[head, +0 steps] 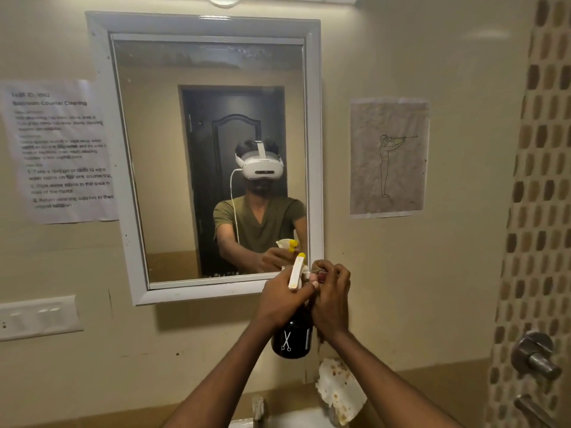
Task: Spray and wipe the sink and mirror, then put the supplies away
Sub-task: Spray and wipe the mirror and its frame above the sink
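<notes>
A cream wall (432,288) fills the view, with a white-framed mirror (102,118) hanging on it. Left of the mirror is a paper sheet (61,149). Most of its print is blurry, but "Counter Cleaning" shows at the top, and lower down "sponge or cloth to wipe", "sink countertop" and "cleaning supplies to their original location". Right of the mirror is a paper drawing (387,157) of a standing figure holding something long up to its face.

In front of the mirror's lower right corner, two hands hold up a spray bottle (290,338). The bottle stands upright, its long side going up and down. Its body is dark, with a small white scissors picture on it. The white and yellow spray head is on top and points away, toward the glass.

The left hand (284,296) grips the spray head with curled fingers. The right hand (330,299) has its fingers curled around the bottle's neck. A spotted cloth (338,393) hangs below the right hand. At the bottom edge, a tap (258,407) and a bit of the sink (296,420) show.
</notes>
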